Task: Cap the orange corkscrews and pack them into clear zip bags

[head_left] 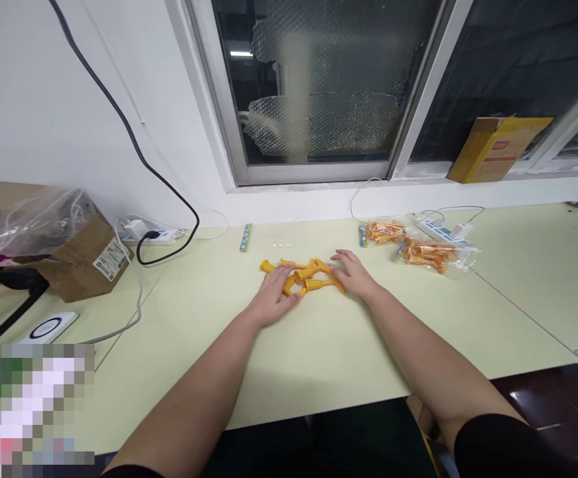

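Yellow plastic pieces (305, 273) are lying loosely heaped on the worktop (318, 358). The left hand (273, 293) is resting over their left side, the right hand (352, 273) is touching their right edge; both are standing apart, fingers loosely extended. A clear bag (275, 237) is lying behind.

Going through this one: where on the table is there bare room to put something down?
Bare tabletop shows between the left arm and right arm, nearer than the yellow pieces; left of the left arm, up to the grey cable; and right of the right arm, nearer than the bagged pieces. Crowded: around both hands and by the carton.
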Available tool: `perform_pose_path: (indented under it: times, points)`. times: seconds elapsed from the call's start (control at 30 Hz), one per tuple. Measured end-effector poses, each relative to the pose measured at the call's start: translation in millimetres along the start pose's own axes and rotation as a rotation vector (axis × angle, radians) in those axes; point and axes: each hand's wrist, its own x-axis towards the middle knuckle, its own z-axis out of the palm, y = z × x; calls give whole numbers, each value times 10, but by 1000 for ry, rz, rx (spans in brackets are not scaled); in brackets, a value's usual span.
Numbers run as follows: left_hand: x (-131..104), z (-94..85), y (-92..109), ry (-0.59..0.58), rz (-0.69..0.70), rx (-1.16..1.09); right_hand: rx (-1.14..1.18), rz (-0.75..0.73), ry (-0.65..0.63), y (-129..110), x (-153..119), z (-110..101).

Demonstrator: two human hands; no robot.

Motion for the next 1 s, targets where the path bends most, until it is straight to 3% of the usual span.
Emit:
perform_pose_path:
  times: [0.23, 0.4, 0.5, 0.7, 1.0]
  points:
    - [-34, -40, -30, -17, 41, -99, -247, 375, 71, 321, 30, -301]
    - [-53, -57, -78, 23, 21, -77, -460, 522, 288, 391, 1, -577]
    - [-65, -66, -115, 48, 6, -68, -534, 610, 342, 449, -41, -700]
    - [-55, -78, -144, 65, 8, -62, -532, 807, 216, 536, -82, -803]
    - [-33, -41, -221, 71, 8, -89, -579, 856, -17, 415, -52, -820]
